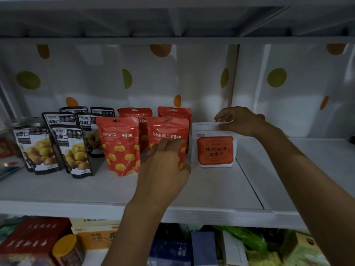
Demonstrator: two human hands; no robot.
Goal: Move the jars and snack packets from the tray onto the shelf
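Note:
A white snack packet with an orange label (214, 148) stands upright on the white shelf (201, 189). My right hand (242, 120) pinches its top edge. My left hand (165, 166) lies with straight fingers against the front of a red chestnut packet (169, 131), just left of the white one. More red packets (119, 144) and several black-and-white chestnut packets (73, 148) stand in rows to the left. A glass jar (11, 139) shows blurred at the far left edge. The tray is out of view.
Bare shelf surface (307, 160) extends to the right of the white packet. A white curtain with orange and green dots (153, 79) hangs behind the shelf. The shelf below holds boxes, a yellow-lidded jar (67, 248) and green bags (249, 239).

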